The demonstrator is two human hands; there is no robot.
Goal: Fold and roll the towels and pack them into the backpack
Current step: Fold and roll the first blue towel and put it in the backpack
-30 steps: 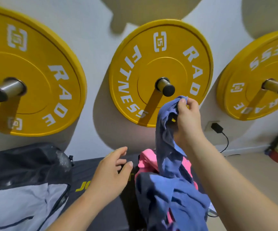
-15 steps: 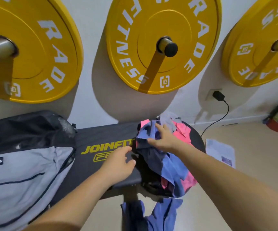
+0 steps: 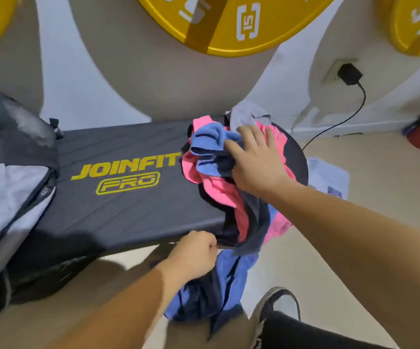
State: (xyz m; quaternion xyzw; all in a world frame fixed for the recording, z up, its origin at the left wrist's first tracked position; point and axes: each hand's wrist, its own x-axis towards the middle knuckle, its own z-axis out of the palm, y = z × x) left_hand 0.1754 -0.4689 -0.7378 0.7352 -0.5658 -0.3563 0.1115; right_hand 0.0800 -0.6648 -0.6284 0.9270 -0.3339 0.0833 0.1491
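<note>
While the right hand (image 3: 254,162) stays flat on the pile (image 3: 219,195), the left hand (image 3: 194,253) now clutches the hanging towel (image 3: 239,270).

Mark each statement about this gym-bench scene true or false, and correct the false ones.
1. The right hand lies open on the towel pile. True.
2. The backpack sits at the bench's right end. False: it is at the left end of the bench.
3. A blue towel hangs off the bench's front edge. True.
4. The charger lies unplugged on the floor. False: it sits in the wall socket.
5. The left hand is held flat. False: its fingers curl at the blue towel's top.
</note>
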